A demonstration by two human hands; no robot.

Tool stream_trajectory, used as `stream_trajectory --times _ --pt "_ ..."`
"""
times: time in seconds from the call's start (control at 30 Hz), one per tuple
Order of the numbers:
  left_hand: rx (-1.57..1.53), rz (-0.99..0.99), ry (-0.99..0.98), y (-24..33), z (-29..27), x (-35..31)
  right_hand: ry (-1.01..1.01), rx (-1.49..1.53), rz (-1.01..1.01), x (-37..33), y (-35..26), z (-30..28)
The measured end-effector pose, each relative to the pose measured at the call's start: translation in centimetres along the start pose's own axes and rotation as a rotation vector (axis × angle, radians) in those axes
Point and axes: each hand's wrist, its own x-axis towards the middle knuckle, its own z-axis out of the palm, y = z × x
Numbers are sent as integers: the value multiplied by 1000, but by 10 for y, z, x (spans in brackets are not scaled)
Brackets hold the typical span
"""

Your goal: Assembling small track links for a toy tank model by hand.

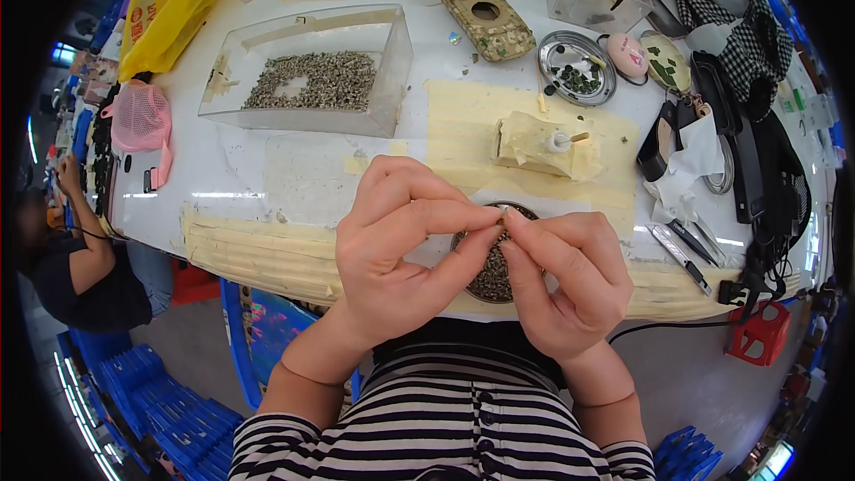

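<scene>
Bench (227, 165): white, tape (267, 251) along near edge
Clear bin (385, 102): on bench, far left, grey-brown bits (334, 80) inside
Left hand (387, 258): thumb and forefinger pinch tiny piece (502, 221)
Right hand (574, 272): pinches same piece
Round dish (525, 210): under hands, part hidden, bits inside
Tiny piece: between hands, above dish

Head view: a wide fisheye on my head, upright, facing steeply down.
Hands: my left hand (387, 254) and right hand (570, 276) at the middle, quite near.
Shirt (445, 423): mine, along the lower edge, seen from above.
Table (232, 165): ahead of me, its far part toward the top.
Rim: edges bowed, corners black; floor (191, 343) and another person (80, 281) leftward.
</scene>
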Motion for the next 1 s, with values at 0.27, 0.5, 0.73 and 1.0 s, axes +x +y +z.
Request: stream_trajectory --times 0.27,0.5,0.73,1.0 --pt "-27 61 -63 1 -3 2 -116 335 293 -1 5 -7" --pt "86 103 -35 2 0 0 -45 187 186 0 3 -7" --pt "72 44 -3 -2 1 -1 13 -30 -56 0 -2 0" --pt "-11 41 -27 0 -3 0 -18 135 118 0 0 -1"
